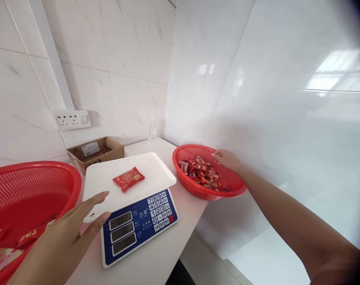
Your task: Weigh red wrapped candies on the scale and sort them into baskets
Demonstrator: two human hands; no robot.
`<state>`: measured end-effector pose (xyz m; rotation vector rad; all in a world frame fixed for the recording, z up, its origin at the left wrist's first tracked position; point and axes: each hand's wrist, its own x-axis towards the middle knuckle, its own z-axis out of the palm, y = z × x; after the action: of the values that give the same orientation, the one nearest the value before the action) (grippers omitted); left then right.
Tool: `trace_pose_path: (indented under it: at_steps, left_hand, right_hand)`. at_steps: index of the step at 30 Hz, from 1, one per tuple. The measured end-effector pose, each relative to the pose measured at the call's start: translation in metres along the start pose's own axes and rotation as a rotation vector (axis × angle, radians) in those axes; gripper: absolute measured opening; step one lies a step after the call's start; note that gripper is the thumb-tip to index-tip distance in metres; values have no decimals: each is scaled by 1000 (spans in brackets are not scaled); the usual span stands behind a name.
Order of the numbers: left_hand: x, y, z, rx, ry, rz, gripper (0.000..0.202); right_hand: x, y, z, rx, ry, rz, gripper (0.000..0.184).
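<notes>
On the white pan (99,174) of a digital scale (140,227) lies one red wrapped packet with gold print (129,179). My left hand (76,229) hovers at the pan's near left edge, holding nothing, thumb and fingers apart. At the right, a red plastic basket (188,190) contains many small red wrapped sweets (200,170). My right hand (229,159) is over that basket's far right side, fingertips drawn together. A bit of red shows by the fingertips; whether it is a sweet is unclear. The scale's displays are lit but hard to read.
A larger red basket (74,186) with red packets inside stands at the left. Behind the scale is an open cardboard box (117,152). A clear plastic bottle (152,130) stands in the corner. Tiled walls and a socket (71,120) border the white table (180,221).
</notes>
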<state>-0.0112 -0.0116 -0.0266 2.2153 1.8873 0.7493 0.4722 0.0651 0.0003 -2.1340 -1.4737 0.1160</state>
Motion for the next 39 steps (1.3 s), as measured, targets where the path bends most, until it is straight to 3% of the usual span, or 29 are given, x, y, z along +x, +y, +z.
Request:
trace_pose_path:
  at_steps: [3, 5, 8, 11, 14, 16, 25, 30, 32, 35, 37, 39]
  left_hand:
    - [-1, 6, -6, 13, -107, -41, 60]
    - [-1, 12, -10, -6, -130, -65, 60]
    - [-3, 19, -16, -36, -130, -85, 56]
    - [-5, 21, -21, -74, -90, -73, 52]
    - [-7, 19, -25, -95, -66, -63, 50]
    - [-8, 18, -26, -95, -71, -66, 50]
    - [-10, 18, -27, -102, -113, -82, 50]
    - [-9, 15, -27, -103, -84, -55, 49]
    - [-7, 12, -26, -81, -76, -46, 50]
    - [-6, 7, -20, -42, -79, -50, 54]
    - [-5, 3, -14, -42, -66, -36, 54]
    - [-4, -1, -9, -79, -12, -11, 51]
  right_hand:
    - [-14, -37, 4, 50, -27, -101, 23]
    - [-33, -71, 15, 155, -94, -241, 29]
    - [-67, -121, 45, 325, -196, -552, 31]
    - [-93, -155, 83, 344, -253, -875, 36]
    - [-102, -170, 112, 237, -401, -998, 42]
    - [-103, -174, 121, 217, -446, -971, 40]
    - [-102, -190, 134, 305, -424, -728, 37]
    - [-92, -188, 134, 302, -375, -786, 38]
    - [-78, -175, 121, 296, -287, -794, 38]
    - [-48, -138, 87, 168, -180, -567, 36]
    - [-32, -106, 61, 32, -230, -388, 29]
    - [-25, -76, 40, -47, -347, -318, 19]
